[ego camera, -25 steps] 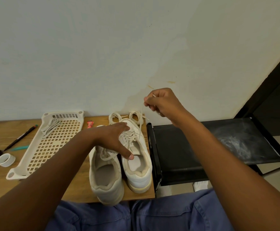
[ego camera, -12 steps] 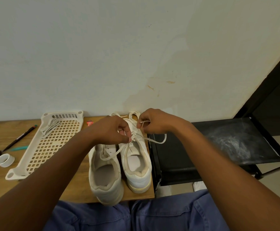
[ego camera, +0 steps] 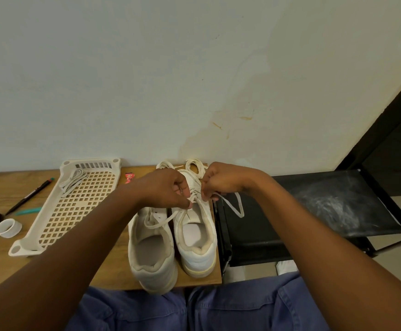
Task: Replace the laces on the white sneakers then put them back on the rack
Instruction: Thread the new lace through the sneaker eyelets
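Both hands, left (ego camera: 168, 188) and right (ego camera: 221, 181), pinched a lace (ego camera: 232, 206) over the right sneaker (ego camera: 195, 235), at the table's (ego camera: 1, 187) three o'clock edge.

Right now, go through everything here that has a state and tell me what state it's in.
Right sneaker: upright, partly laced, lace untied.
Left sneaker: upright, a lace end draped across it.
Left hand: fingers pinching the lace.
Right hand: fingers pinching the lace.
Perforated tray: flat, holding loose laces.
Black rack: top shelf bare.
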### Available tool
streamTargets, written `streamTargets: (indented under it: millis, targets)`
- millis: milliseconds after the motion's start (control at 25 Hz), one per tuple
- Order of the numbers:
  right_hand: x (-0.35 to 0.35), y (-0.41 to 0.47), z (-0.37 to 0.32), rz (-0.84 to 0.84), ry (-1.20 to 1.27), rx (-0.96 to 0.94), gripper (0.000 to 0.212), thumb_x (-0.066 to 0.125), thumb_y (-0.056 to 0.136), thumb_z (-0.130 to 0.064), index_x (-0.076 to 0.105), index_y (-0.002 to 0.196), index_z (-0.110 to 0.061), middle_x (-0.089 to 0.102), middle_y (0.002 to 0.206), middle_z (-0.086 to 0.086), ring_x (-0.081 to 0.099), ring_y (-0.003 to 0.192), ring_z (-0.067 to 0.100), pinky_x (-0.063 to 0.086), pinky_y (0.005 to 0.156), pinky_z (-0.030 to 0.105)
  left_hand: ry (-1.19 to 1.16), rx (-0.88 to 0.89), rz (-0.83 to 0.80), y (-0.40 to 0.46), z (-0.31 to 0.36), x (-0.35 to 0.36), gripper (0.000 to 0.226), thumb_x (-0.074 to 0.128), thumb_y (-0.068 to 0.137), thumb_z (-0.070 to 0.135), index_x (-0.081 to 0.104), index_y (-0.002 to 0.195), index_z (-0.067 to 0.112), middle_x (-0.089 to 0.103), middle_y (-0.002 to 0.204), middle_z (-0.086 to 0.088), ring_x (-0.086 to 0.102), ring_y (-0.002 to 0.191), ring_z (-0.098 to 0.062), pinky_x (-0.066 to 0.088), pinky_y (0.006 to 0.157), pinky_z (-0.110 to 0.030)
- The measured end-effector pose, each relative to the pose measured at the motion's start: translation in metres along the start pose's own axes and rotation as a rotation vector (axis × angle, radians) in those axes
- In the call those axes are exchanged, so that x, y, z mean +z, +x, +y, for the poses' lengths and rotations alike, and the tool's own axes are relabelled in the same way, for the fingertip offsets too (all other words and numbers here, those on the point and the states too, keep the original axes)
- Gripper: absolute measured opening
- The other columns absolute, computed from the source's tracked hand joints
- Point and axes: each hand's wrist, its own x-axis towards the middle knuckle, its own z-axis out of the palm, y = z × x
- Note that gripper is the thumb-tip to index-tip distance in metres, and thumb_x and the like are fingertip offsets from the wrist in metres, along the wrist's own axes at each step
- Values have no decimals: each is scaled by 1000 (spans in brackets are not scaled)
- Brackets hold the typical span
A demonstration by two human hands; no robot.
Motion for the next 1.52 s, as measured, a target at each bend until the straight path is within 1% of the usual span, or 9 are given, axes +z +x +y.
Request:
streamTargets:
  millis: [200, 440, 560, 680, 880, 1160, 1320, 1440, 1520]
  targets:
    - [10, 8, 1, -75, 44, 178, 27, 68, 85, -13, 56, 61, -11, 52, 54, 2, 38, 47, 13, 29, 43, 21, 14, -8, -25, 1, 0, 2, 28, 84, 79, 40, 72, 102, 31, 70, 97, 10, 65, 90, -9, 50, 75, -23]
    - [9, 12, -4, -154, -91, 215, 13, 71, 82, -15, 67, 84, -3, 57, 63, 2, 43, 52, 15, 35, 46, 22, -63, -31, -49, 4, -3, 2, 26, 85, 78, 37, 75, 101, 27, 73, 92, 10, 67, 85, -8, 53, 75, -21]
    - [4, 8, 1, -152, -107, 82, 27, 81, 81, -10, 70, 106, -12, 69, 92, 4, 62, 74, 21, 55, 64, 33, -123, -44, -65, 5, -6, 0, 24, 87, 77, 35, 78, 97, 27, 76, 90, 8, 70, 88, -10, 57, 82, -27]
    - [7, 8, 1, -33, -136, -65, 24, 86, 79, -13, 72, 93, -25, 70, 103, 0, 68, 97, 22, 60, 91, 41, -145, -53, -73, 6, -8, 0, 21, 87, 76, 34, 79, 94, 28, 77, 90, 8, 72, 92, -15, 60, 90, -36]
    - [2, 3, 0, -6, -112, -106, 13, 82, 85, -13, 78, 80, -25, 75, 83, -9, 68, 79, 5, 56, 80, 26, -148, -48, -69, 5, -8, 0, 21, 88, 77, 34, 79, 95, 28, 77, 88, 10, 72, 90, -12, 60, 89, -33]
    - [6, 10, 5, 5, -72, 46, 15, 78, 87, -15, 79, 87, -1, 78, 90, 13, 73, 98, 31, 56, 99, 43, -124, -33, -72, 4, -8, -2, 19, 85, 81, 30, 79, 99, 29, 76, 93, 11, 71, 92, -10, 59, 92, -33]
    - [2, 7, 6, 84, -141, 115, 22, 67, 92, -16, 73, 91, 6, 65, 79, 13, 59, 72, 23, 47, 70, 36, -105, 9, 69, -2, -15, -11, 13, 76, 88, 21, 78, 97, 29, 75, 93, 13, 70, 93, -7, 58, 85, -27]
    - [-3, 3, 2, 158, -81, 60, 15, 61, 91, -2, 73, 97, 4, 72, 88, 14, 58, 79, 22, 46, 72, 35, -149, 42, 180, -6, -15, -17, 15, 78, 87, 34, 79, 75, 24, 75, 73, 11, 70, 71, -3, 58, 71, -27]
    - [-2, -2, -8, 183, -49, 8, 24, 57, 95, 2, 67, 114, -9, 74, 98, 6, 65, 88, 20, 52, 78, 34, -103, 10, 55, -8, -8, -16, 33, 77, 85, 50, 77, 67, 22, 74, 65, 7, 65, 57, -3, 54, 60, -20]
